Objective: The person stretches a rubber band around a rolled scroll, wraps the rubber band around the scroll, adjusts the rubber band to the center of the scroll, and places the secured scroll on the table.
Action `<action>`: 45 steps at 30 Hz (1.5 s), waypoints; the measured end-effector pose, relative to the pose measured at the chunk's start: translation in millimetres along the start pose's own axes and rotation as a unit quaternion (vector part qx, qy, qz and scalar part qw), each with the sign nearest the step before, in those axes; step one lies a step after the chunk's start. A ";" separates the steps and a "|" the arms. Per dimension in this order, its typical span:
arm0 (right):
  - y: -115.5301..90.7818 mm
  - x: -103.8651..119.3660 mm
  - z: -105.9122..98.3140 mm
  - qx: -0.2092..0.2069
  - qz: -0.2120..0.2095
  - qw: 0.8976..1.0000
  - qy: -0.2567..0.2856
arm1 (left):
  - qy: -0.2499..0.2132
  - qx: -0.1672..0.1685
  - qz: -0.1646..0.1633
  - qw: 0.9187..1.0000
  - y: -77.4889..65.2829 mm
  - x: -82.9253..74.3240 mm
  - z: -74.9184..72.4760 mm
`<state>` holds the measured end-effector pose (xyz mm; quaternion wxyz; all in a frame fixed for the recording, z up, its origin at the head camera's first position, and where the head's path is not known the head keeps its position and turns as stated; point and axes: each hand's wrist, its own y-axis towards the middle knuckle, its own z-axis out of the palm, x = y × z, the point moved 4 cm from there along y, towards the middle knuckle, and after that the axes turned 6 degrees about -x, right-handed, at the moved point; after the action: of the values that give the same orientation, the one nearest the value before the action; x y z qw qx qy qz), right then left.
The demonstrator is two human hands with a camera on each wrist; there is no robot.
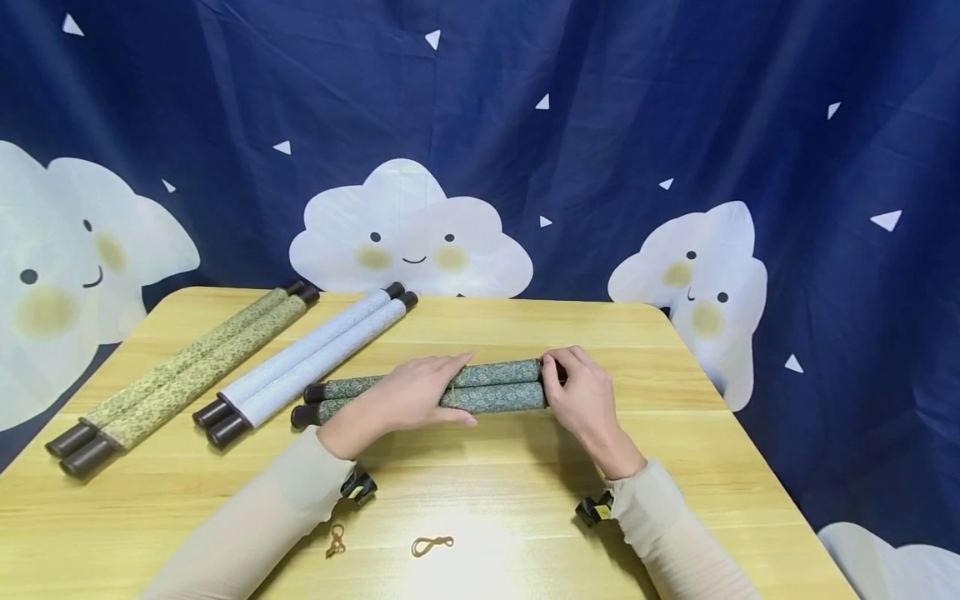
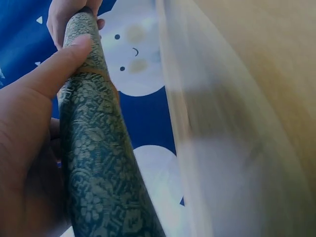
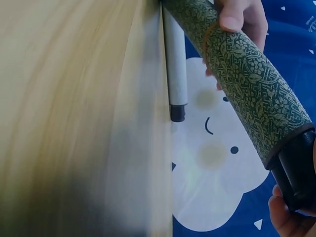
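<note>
Both hands hold a green patterned scroll [image 1: 498, 398], rolled from its two ends into a pair of parallel rolls with dark end knobs. My left hand [image 1: 412, 392] grips it across the middle, its thumb [image 2: 81, 47] lying along the near roll. At the scroll's right end, my right hand [image 1: 585, 400] curls round the dark knobs [image 3: 296, 168]. A thin tan rubber band [image 2: 94, 72] encircles the rolls close to the left thumb. In both wrist views the scroll appears raised above the table.
Left of the green scroll lie a pale blue scroll [image 1: 318, 354] and a yellow patterned scroll [image 1: 191, 371], both rolled in pairs. Two loose tan rubber bands rest near the front: a twisted one [image 1: 336, 542] and a looped one [image 1: 432, 546]. A blue cloud-print curtain [image 1: 480, 108] hangs behind the wooden table [image 1: 675, 533].
</note>
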<state>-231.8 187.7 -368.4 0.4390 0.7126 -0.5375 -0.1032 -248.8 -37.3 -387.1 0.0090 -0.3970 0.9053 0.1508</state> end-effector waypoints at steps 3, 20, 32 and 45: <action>0.5 -2.2 -0.1 0.009 0.006 1.000 -0.001 | 0.022 0.005 0.003 1.000 -0.8 2.8 -0.7; 5.0 -8.0 -5.8 0.003 0.025 1.000 -0.004 | 0.023 0.022 -0.028 0.999 -3.4 13.3 -4.4; 5.5 -4.8 -8.8 -0.003 0.024 1.000 0.005 | 0.007 0.007 0.000 1.000 -0.9 8.6 -2.9; 8.2 -16.1 -10.9 0.010 0.044 0.999 0.009 | 0.024 0.027 -0.022 0.999 -3.7 14.3 -8.0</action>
<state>-237.1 206.8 -361.2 0.4409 0.6930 -0.5658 -0.0722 -255.1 -52.2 -382.4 0.0011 -0.4203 0.8999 0.1165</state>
